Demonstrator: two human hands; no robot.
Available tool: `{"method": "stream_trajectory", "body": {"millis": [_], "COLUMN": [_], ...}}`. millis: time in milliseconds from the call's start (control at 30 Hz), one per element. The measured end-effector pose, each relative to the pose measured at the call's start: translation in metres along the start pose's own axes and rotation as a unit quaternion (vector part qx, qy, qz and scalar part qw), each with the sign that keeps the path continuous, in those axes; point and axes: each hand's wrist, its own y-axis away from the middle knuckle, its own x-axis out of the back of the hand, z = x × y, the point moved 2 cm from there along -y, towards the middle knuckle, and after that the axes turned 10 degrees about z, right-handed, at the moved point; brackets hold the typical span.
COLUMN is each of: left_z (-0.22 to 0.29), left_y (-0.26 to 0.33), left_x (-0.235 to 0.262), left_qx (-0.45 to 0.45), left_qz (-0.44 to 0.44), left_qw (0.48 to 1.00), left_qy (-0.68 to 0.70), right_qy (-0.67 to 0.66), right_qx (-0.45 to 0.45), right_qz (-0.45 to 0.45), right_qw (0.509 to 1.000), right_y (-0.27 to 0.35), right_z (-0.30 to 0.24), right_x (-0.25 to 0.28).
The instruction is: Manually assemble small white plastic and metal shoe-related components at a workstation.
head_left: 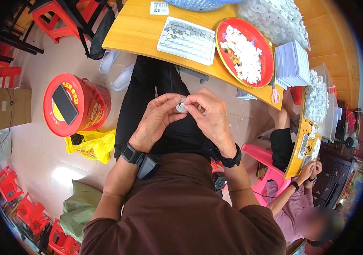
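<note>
A small white round piece (181,106) is pinched between my two hands above my lap. My left hand (155,119) grips its left side with thumb and fingers. On the other side my right hand (212,114) has its thumb and forefinger closed on the same piece. The fingers partly cover it, so its details are hard to make out. Ahead on the wooden table (137,27) lies a white tray (192,54) with rows of small grey discs (177,30), like button cells. To its right, a round red plate (267,53) holds many small white plastic parts (243,55).
Scissors (275,97) lie by the table edge, beside stacked white cards (292,63). Bags of white parts (270,19) and a blue basket (202,4) stand behind. Left is a red bucket (98,104) carrying a phone (65,104). A co-worker (294,208) sits at right.
</note>
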Motion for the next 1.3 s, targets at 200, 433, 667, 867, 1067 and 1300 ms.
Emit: {"method": "stream_trajectory", "body": {"millis": [200,433,667,867,1067,1300], "left_z": [-0.004,-0.006,-0.011,-0.010,-0.007,-0.003], "left_y": [-0.001,-0.004,-0.005,-0.005,-0.003,-0.001], "left_x": [0.000,-0.002,-0.002,-0.005,-0.009,-0.012], "left_qx": [0.007,0.003,0.008,-0.007,-0.047,-0.052], "left_qz": [0.009,0.011,0.022,-0.004,0.003,0.012], "left_qw": [1.000,1.000,0.999,0.998,0.994,0.997], "left_qy": [-0.008,-0.013,-0.039,-0.055,-0.100,-0.058], "right_qy": [0.034,0.022,0.028,0.037,-0.005,-0.044], "right_qx": [0.001,-0.003,-0.098,-0.096,-0.073,-0.050], "right_qz": [-0.015,-0.003,-0.030,-0.003,0.009,0.042], "right_qw": [0.999,1.000,0.994,0.995,0.997,0.997], "right_y": [0.002,0.003,0.001,0.004,0.005,0.008], "right_z": [0.003,0.008,0.006,0.010,0.008,0.017], "right_x": [0.001,0.002,0.004,0.005,0.003,0.002]}}
